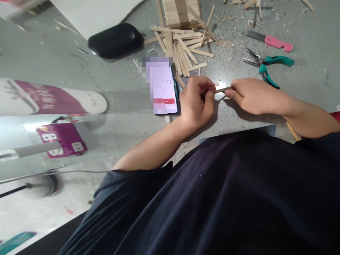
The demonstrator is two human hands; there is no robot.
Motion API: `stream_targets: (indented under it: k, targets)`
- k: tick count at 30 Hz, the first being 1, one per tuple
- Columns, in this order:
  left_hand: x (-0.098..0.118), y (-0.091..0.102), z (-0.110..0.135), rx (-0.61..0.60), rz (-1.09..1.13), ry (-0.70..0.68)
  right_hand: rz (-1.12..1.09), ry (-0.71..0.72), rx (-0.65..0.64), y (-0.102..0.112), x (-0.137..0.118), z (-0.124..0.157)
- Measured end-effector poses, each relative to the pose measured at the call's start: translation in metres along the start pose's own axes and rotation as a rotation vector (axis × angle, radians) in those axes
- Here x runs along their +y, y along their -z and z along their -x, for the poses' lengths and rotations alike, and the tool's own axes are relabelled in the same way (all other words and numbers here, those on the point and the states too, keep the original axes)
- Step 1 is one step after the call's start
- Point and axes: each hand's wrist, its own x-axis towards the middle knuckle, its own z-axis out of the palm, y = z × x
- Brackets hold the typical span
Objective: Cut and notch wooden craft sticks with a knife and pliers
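A wooden craft stick (222, 90) spans the gap between my two hands, above the grey table near its front edge. My left hand (198, 101) is closed, with thumb and fingers pinching the stick's left end. On the other end, my right hand (253, 95) is closed with the thumb pressed along it. A small rounded wooden tip (217, 84) pokes out beside my left fingertips; whether it belongs to a second stick I cannot tell. A pile of loose craft sticks (187, 51) lies beyond my left hand.
Green-handled pliers (261, 63) and a pink-handled folding blade (277, 43) lie beyond my right hand. Left of my left hand is a lit phone (162, 88). Farther off are a black case (115, 40), a bundle of sticks (182, 14), a paper cup (53, 97) and a purple box (62, 140).
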Motion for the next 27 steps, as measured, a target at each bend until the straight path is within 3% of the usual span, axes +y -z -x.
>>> stream_targets:
  k: [19, 27]
  targets:
    - [-0.007, -0.0017, 0.0002, -0.015, 0.075, 0.082, 0.056, 0.026, -0.002, -0.003, 0.0026, -0.0016]
    - [-0.0039, -0.0013, -0.0022, 0.011, -0.011, 0.036, 0.058, 0.024, -0.004, -0.0039, 0.0056, -0.0019]
